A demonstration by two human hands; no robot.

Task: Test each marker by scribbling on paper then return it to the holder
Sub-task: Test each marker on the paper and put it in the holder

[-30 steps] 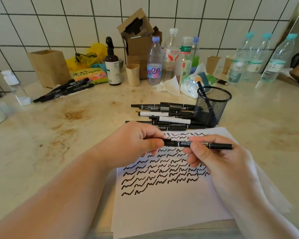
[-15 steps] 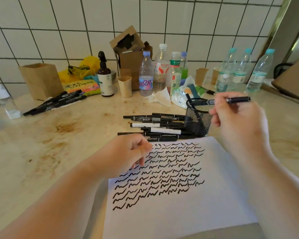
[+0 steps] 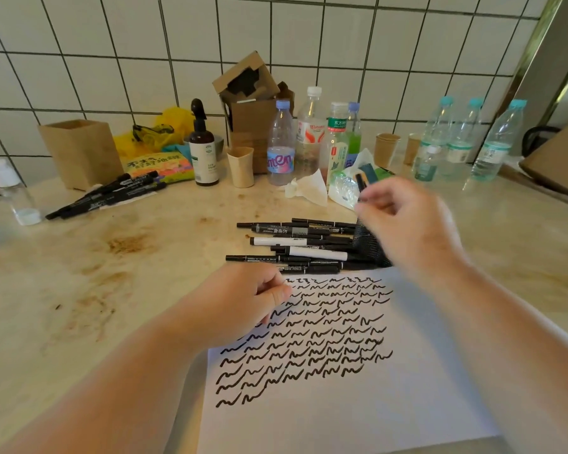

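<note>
Left hand loosely curled; right hand raised, blurred.

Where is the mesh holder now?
In the head view, the holder stands right of centre, beyond the paper, mostly hidden by the right hand, beside the loose markers.

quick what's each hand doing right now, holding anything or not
Left hand: fingers loosely curled, holding nothing, resting at the paper's edge.
Right hand: blurred above the mesh holder; a marker shows at its fingertips, but the grip cannot be told.
</note>
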